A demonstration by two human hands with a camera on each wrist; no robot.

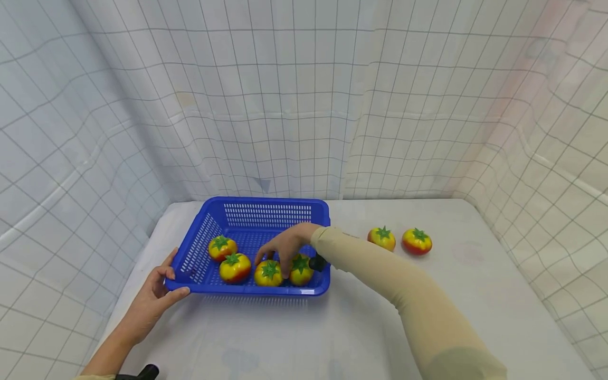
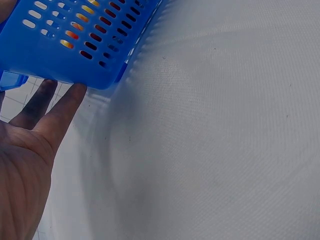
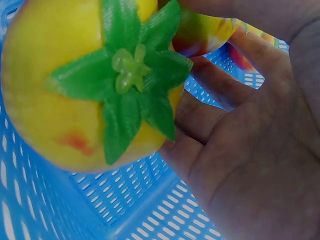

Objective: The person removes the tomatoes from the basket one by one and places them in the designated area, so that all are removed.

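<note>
A blue plastic basket (image 1: 266,289) with slotted walls stands on the table, holding several yellow-and-red tomatoes with green star-shaped tops. My left hand (image 1: 151,295) holds its near left corner, thumb along the front rim and fingers at the left side. In the left wrist view, fingers touch the basket wall (image 2: 60,65). Inside the basket, my right hand (image 1: 284,248) grips a tomato (image 1: 268,274) near the front, fingers and thumb around it. Beside it sits another tomato (image 1: 300,277), which looms large in the right wrist view. Two more, a tomato (image 1: 222,249) and a tomato (image 1: 235,269), lie to the left.
Outside the basket, a tomato (image 1: 381,238) and a redder tomato (image 1: 417,241) lie on the white-covered table (image 1: 465,295) to the right. Grid-patterned white curtains (image 1: 294,105) enclose the back and both sides. My right forearm crosses over the basket's right rim.
</note>
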